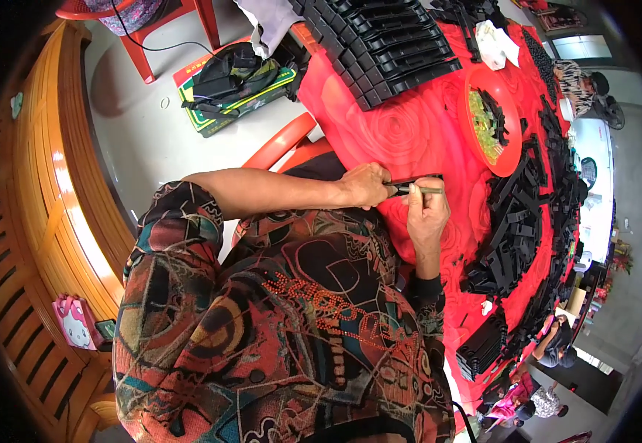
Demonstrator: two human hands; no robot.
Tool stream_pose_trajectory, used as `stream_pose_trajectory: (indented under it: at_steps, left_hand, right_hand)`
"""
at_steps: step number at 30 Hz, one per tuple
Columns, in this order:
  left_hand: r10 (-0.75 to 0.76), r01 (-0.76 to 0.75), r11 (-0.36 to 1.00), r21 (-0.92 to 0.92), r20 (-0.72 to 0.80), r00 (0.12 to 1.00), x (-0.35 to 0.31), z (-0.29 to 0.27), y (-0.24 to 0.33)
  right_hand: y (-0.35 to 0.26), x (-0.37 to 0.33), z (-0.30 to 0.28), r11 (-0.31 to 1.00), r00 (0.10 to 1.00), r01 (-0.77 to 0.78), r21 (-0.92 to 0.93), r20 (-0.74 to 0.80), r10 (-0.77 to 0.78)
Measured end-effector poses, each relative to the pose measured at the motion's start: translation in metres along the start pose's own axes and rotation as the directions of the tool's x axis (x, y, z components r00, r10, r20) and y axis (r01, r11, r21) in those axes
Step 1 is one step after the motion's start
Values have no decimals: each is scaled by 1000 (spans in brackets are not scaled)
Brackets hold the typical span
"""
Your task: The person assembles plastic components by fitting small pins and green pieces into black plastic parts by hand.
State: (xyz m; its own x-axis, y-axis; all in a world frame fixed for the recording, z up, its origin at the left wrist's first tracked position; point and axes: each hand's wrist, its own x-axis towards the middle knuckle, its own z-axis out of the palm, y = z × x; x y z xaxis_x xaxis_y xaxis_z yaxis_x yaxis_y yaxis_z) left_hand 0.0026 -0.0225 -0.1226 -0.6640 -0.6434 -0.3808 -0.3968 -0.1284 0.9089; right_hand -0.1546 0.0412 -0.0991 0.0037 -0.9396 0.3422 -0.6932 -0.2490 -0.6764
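Observation:
Over the near edge of a red, rose-patterned tablecloth (395, 129), my two hands meet. My left hand (365, 184) is closed on one end of a narrow black plastic piece (407, 181). In a pinch between thumb and fingers, my right hand (427, 210) grips a slim, pen-like tool (432, 190) with an olive-brown end, held against or just beside the black piece. The tool's exact kind is too small to make out. Beyond my right hand lies a big heap of loose black plastic parts (516, 221).
An orange-red bowl (513, 140) holds small yellow-green and black pieces. Black racks (373, 52) stand stacked at the table's far left; more black parts (483, 347) are piled at the right. A bag-topped box (236, 96) is on the floor, near a red chair (280, 144). Other people (557, 343) sit farther off.

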Motion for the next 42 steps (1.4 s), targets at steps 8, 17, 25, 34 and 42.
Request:
stream_pose_trajectory:
  at_steps: [8,17,25,34,42]
  left_hand:
    - [52,-52,999,-5,-30,998,7,7,-11]
    - [180,-148,973,178,-185,966,-1,11,-6]
    - [152,-119,976,180,-178,972,-4,9,-2]
    - [18,8,973,-229,112,994,7,0,-9]
    - [-44,93,946,-309,161,986,9,-5,-6]
  right_hand:
    - [1,-9,0,976,995,-9,216,-100,32]
    - [-7,-11,5,974,986,4,225,-162,34]
    - [-3,-13,7,976,986,-17,219,-160,53]
    - [3,-11,8,971,983,-20,240,-173,63]
    - [4,-5,10,994,971,-39,102,-232,62]
